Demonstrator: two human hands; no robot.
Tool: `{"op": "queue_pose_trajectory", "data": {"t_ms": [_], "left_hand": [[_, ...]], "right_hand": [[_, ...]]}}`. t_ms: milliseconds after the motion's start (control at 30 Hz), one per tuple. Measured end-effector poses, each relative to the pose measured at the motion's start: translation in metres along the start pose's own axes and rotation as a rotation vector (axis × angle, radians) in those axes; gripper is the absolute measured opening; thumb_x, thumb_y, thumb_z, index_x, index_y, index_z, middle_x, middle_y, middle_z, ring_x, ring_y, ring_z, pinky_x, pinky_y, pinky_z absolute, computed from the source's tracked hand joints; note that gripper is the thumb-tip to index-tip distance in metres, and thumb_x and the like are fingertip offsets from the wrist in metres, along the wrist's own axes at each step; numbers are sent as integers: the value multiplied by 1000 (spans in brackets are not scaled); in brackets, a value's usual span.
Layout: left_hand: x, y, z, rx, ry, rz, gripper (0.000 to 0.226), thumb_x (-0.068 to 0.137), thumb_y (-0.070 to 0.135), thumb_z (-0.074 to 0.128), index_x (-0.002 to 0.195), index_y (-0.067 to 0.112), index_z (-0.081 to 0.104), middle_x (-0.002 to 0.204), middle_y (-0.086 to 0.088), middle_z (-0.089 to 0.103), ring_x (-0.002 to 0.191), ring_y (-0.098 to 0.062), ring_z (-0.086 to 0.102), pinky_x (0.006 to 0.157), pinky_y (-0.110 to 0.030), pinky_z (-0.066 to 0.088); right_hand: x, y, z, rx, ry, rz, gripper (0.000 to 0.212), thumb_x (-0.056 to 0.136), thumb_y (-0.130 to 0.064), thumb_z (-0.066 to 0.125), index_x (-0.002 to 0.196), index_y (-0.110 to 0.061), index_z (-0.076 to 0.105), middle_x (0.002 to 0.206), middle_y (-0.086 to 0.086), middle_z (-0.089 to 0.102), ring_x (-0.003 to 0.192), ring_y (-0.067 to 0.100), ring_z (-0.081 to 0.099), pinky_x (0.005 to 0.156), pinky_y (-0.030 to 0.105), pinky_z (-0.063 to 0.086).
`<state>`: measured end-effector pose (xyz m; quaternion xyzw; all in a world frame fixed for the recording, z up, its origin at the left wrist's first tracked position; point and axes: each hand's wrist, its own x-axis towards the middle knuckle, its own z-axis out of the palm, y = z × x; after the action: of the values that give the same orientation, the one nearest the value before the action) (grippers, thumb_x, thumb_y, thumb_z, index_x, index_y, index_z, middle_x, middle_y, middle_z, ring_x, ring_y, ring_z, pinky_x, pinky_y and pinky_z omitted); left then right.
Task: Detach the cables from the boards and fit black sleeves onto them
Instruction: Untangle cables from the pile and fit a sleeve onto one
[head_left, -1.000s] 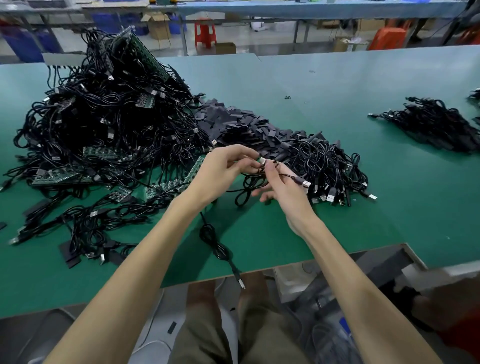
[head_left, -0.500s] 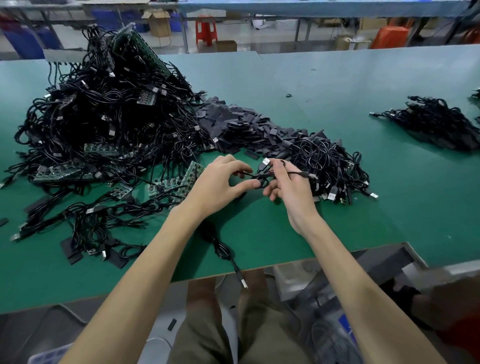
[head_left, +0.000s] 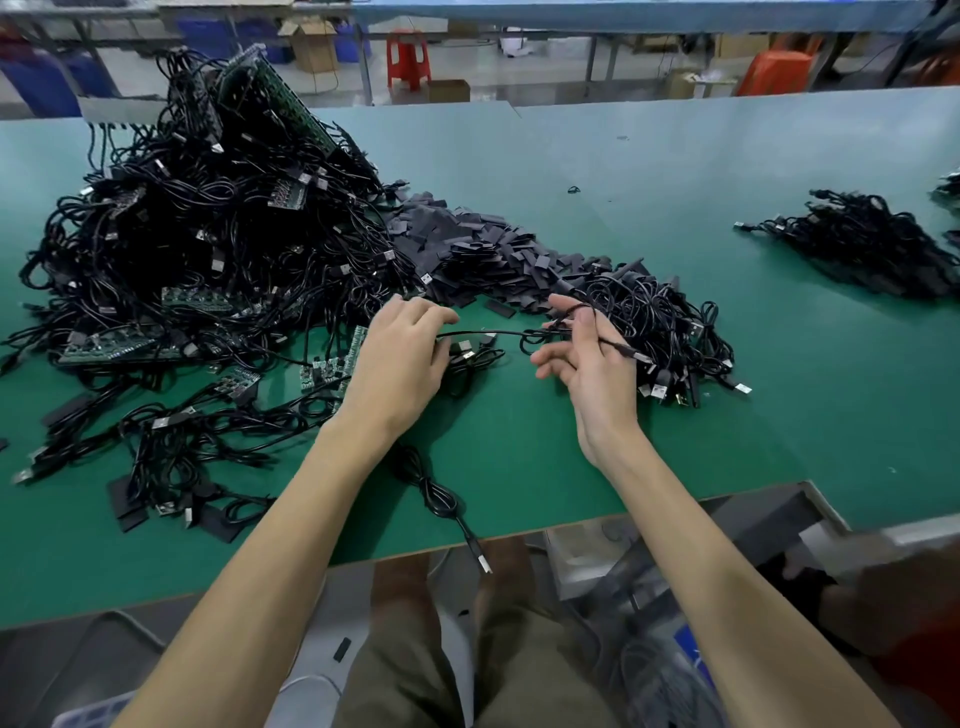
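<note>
A thin black cable (head_left: 493, 333) is stretched between my two hands above the green table (head_left: 675, 441). My left hand (head_left: 400, 358) pinches its left end. My right hand (head_left: 592, 358) grips the right part, with a loop over the fingers and a plug end sticking out to the right. A big tangle of black cables with green boards (head_left: 208, 249) lies at the left. A heap of flat black sleeves (head_left: 483, 254) sits behind my hands. A smaller pile of loose cables (head_left: 660, 332) lies just right of my right hand.
Another cable bundle (head_left: 872, 244) lies at the far right. One coiled cable (head_left: 441, 499) hangs over the table's front edge between my arms. A few loose sleeves (head_left: 124, 499) and cables lie at the lower left. My knees show below the edge.
My hands have moved apart, drawing the cable out straight between them. The right hand shifted right toward the loose cable pile; the left stayed near the boards.
</note>
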<state>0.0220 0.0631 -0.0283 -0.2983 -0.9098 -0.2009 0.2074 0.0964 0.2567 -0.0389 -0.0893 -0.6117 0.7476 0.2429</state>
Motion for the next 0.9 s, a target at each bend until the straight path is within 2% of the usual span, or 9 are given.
{"op": "queue_pose_trajectory", "data": {"t_ms": [100, 200, 333, 467, 633, 767, 900], "left_hand": [[-1, -5, -4, 68, -36, -80, 31, 100, 25, 64, 128, 12, 65, 127, -6, 63, 124, -29, 54, 124, -44, 20], [-3, -11, -6, 73, -77, -180, 37, 99, 38, 65, 127, 13, 67, 127, -6, 62, 123, -29, 53, 119, -45, 27], [-3, -10, -6, 24, -44, -195, 27, 96, 36, 69, 112, 16, 75, 115, -4, 64, 114, -27, 54, 105, -45, 35], [-3, -9, -5, 17, -38, -222, 21, 97, 31, 69, 111, 17, 77, 109, -4, 65, 112, -28, 54, 106, -45, 31], [-5, -10, -4, 12, 0, -211, 19, 99, 26, 66, 111, 15, 77, 103, -5, 63, 106, -28, 57, 105, -44, 33], [-6, -8, -5, -36, 8, -236, 18, 101, 22, 64, 108, 11, 76, 106, -6, 63, 106, -29, 57, 96, -47, 44], [-7, -9, -6, -46, 61, -312, 17, 102, 6, 56, 109, 4, 71, 117, -10, 58, 114, -31, 52, 90, -49, 49]], "right_hand": [[-1, -2, -1, 56, 49, -21, 31, 113, -23, 40, 120, -10, 66, 100, 5, 72, 74, 21, 68, 66, 32, 56], [-2, -4, 1, 83, 60, -39, 32, 113, -23, 39, 120, -7, 65, 120, 22, 65, 77, 24, 69, 67, 32, 57], [-2, -6, 0, 84, 78, -31, 33, 113, -24, 39, 119, -8, 67, 110, 19, 65, 78, 24, 70, 70, 33, 57], [-1, -4, 0, 92, 63, -12, 35, 113, -24, 38, 122, -3, 65, 121, 27, 64, 79, 25, 69, 68, 33, 57], [0, -2, -1, 90, 49, 19, 37, 113, -27, 37, 123, -4, 64, 121, 25, 65, 76, 23, 68, 68, 34, 58], [1, -1, -1, 102, 46, 19, 36, 113, -26, 36, 122, -6, 65, 123, 27, 64, 79, 24, 69, 69, 32, 57], [1, -1, 0, 94, 58, -9, 38, 113, -25, 36, 124, -3, 64, 110, 21, 67, 86, 25, 71, 74, 33, 58]]}}
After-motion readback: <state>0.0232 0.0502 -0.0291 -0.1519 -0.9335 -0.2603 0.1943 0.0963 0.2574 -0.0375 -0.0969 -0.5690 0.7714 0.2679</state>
